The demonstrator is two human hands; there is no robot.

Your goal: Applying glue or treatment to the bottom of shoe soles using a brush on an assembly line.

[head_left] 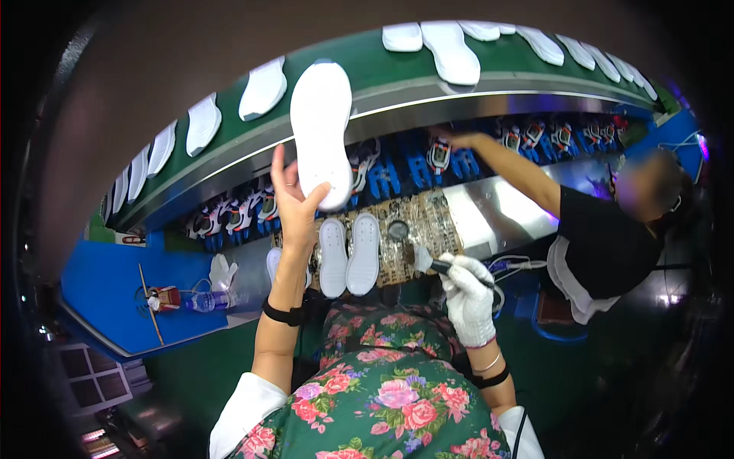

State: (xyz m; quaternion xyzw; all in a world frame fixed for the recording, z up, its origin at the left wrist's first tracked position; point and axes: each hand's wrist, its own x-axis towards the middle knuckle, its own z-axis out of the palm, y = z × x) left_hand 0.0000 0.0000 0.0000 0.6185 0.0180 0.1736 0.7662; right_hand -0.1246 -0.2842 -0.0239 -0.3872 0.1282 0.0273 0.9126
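A white shoe sole (321, 115) is held up by the left hand (294, 203), the sole extending beyond it to the far side, ahead and left of the right hand (468, 294). Its near end is pinched under the left thumb; the other fingers are loosely parted, partly hidden behind it. By the gloved right hand, curled closed, a black-handled brush (439, 266) is gripped, its pale tip pointed left. Between the hands, two more soles (362, 256) are laid side by side on a brown covering (432, 214), near a dark round dish (398, 230). Farther off, a green belt (367, 73) is lined with soles; at right, a co-worker (600, 237) is seen reaching left.
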